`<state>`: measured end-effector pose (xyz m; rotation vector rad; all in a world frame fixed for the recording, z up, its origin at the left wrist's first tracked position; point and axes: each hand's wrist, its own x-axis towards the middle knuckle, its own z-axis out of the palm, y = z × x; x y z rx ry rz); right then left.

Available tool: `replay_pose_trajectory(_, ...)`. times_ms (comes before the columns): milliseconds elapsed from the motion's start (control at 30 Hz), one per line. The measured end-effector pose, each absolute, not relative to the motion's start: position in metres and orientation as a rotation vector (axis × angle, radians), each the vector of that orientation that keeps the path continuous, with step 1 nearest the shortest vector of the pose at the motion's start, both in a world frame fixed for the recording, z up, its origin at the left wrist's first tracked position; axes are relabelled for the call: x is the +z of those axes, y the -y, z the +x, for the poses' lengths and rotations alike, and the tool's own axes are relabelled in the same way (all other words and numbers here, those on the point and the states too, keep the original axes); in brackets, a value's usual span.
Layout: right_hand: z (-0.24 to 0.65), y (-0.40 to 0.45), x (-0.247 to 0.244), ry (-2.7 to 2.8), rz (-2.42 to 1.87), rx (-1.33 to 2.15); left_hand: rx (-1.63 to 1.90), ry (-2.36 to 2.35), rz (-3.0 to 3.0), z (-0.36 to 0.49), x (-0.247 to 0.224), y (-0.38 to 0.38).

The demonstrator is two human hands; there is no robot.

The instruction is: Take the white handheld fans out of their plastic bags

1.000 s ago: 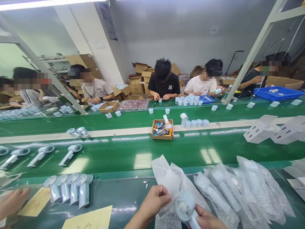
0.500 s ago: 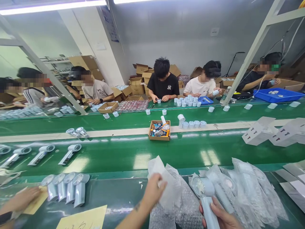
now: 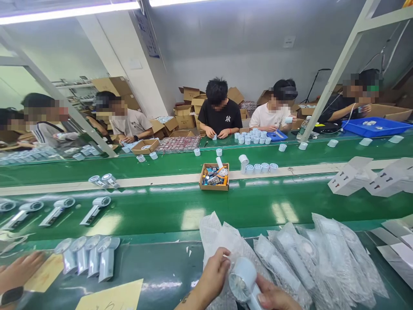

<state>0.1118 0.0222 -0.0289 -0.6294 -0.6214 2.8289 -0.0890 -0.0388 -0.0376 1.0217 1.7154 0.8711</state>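
Pale blue handheld fan sits at the bottom centre of the frame, round head turned toward the camera, handle running down to the lower edge. Right hand is wrapped closed around the handle, thumb on top. Left hand is pinched closed on the edge of a bubble-wrap bag just left of the fan head; the bag stands up behind the fan and touches it. Both hands are above the green worktop.

To the right, a pile of bagged fans lies overlapping toward the lower right. Lower left: four unbagged fans side by side, heads touching, next to yellow paper sheets. Another person's hand with a wrist watch rests at the lower left edge.

Centre of frame: small cardboard box of mixed parts on the pale strip between the green belts. White cartons at mid right. Several seated people work along the far side.
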Motion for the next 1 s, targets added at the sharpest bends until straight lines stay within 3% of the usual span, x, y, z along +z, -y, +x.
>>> replay_pose_trajectory(100,0.094,-0.027,-0.028,0.75,-0.569,2.832,1.06,-1.521,0.762,-0.084,-0.027,0.035)
replay_pose_trajectory(333,0.108,-0.024,-0.05,0.875,-0.846,2.625,1.326,-1.711,0.488,-0.09,-0.021,0.03)
replay_pose_trajectory(533,0.108,-0.015,-0.042,0.886,-1.017,2.527,1.061,-1.692,1.458,-0.076,0.015,0.04)
replay_pose_trajectory(700,0.111,-0.021,-0.029,0.687,-1.242,2.411,1.008,-1.628,2.272,-0.065,-0.021,0.07)
replay_pose_trajectory(833,0.104,-0.017,-0.04,0.754,-1.281,2.255,0.991,-1.54,2.023,-0.045,-0.042,0.07)
replay_pose_trajectory(1000,0.131,-0.016,-0.037,1.432,-1.409,1.848,1.157,-1.568,0.918,-0.052,0.009,0.045)
